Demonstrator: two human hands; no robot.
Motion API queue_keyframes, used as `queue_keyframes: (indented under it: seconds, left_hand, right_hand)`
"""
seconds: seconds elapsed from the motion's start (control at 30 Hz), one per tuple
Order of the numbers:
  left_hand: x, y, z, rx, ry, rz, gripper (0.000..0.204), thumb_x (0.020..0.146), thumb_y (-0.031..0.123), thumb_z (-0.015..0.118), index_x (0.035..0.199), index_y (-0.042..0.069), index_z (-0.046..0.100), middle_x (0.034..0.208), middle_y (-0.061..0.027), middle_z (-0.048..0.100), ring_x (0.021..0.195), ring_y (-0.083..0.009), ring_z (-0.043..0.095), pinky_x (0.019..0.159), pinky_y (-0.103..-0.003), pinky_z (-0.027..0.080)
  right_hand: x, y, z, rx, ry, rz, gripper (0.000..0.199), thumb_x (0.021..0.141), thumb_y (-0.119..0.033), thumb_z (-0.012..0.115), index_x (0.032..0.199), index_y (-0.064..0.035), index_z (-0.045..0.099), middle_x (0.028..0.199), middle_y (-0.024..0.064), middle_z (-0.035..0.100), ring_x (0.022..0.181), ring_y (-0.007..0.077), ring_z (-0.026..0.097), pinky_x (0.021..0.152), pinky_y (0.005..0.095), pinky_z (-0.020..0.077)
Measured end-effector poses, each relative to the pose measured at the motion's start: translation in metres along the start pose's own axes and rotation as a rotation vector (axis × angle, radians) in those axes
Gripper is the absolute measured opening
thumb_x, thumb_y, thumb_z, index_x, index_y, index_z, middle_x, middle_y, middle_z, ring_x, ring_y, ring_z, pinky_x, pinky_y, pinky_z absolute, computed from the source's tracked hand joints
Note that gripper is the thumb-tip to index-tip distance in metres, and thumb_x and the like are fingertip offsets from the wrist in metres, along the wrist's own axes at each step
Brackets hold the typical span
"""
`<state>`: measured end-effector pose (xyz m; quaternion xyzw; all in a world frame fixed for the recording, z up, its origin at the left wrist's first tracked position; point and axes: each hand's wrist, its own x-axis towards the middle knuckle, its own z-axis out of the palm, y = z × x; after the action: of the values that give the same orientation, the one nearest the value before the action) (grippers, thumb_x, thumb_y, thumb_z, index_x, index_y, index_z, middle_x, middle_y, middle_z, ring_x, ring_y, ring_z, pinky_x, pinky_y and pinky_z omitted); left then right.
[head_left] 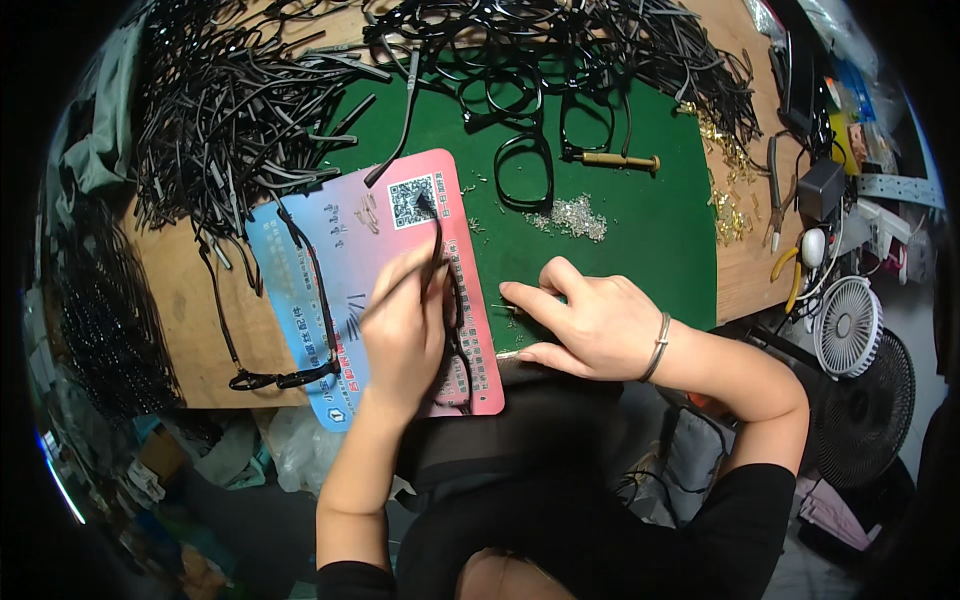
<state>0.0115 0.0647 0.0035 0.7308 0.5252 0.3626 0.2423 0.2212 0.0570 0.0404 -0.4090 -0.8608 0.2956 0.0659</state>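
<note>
My left hand [402,315] is closed around a black eyeglass frame [462,345], which lies partly hidden beneath the fingers, over a pink and blue printed mat [485,375]. A dark temple arm sticks up past the fingers. To the right, my right hand [605,325] rests at the green mat's [640,250] near left part, index finger and thumb apart. Tiny loose screws lie by its fingertips. Farther off sits a heap of small silver screws [578,218]. A brass-coloured screwdriver [620,160] lies beyond that heap. Another black eyeglass frame [285,380] stands at the printed mat's left edge.
Black temple arms [230,120] are piled at the far left, and black eyeglass frames [500,50] crowd the back. Gold-coloured small parts [735,210] scatter along the right side, near pliers [773,190] and yellow-handled cutters [790,275]. A white fan [848,325] stands off the table's right edge.
</note>
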Motion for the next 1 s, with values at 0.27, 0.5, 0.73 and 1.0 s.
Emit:
queue_keyframes:
  seconds: [0.27,0.5,0.73,1.0]
  left_hand:
    - [-0.03,0.002,-0.029,-0.317,0.14,-0.047,0.025,0.084,0.005,0.061,0.107,-0.002,0.052,0.075,-0.0078,0.054,0.061,-0.015,0.05,0.057,-0.024,0.041]
    - [-0.047,-0.009,-0.012,-0.453,0.289,0.044,0.022,0.097,0.026,0.039,0.093,0.005,0.044,0.075,-0.0087,0.049,0.069,-0.014,0.045,0.06,-0.023,0.037]
    - [-0.067,-0.012,-0.038,0.129,0.066,-0.114,0.01,0.082,-0.002,0.058,0.091,-0.001,0.058,0.086,-0.0131,0.059,0.085,-0.0272,0.056,0.075,-0.034,0.045]
    - [-0.076,0.015,-0.058,-0.001,-0.232,0.276,0.02,0.067,-0.001,0.065,0.086,0.006,0.065,0.092,-0.0102,0.066,0.082,-0.0244,0.063,0.072,-0.034,0.052]
  right_hand:
    - [-0.015,-0.001,-0.007,0.048,0.02,0.094,0.043,0.081,-0.02,0.059,0.12,-0.0073,0.046,0.091,0.0133,0.045,0.063,0.0251,0.059,0.051,0.0339,0.0506]
    - [-0.013,-0.005,0.016,-0.113,0.166,0.103,0.041,0.075,-0.015,0.062,0.114,-0.0127,0.054,0.087,0.0093,0.046,0.058,0.0208,0.057,0.047,0.0332,0.0488]
    - [-0.014,-0.006,0.021,-0.243,0.172,0.052,0.046,0.068,-0.018,0.066,0.113,-0.0123,0.056,0.085,0.008,0.046,0.054,0.0188,0.053,0.047,0.0301,0.0473]
    - [-0.012,-0.004,0.024,-0.255,0.201,0.049,0.045,0.069,-0.018,0.065,0.113,-0.0131,0.056,0.084,0.0072,0.047,0.052,0.018,0.052,0.045,0.0286,0.0462]
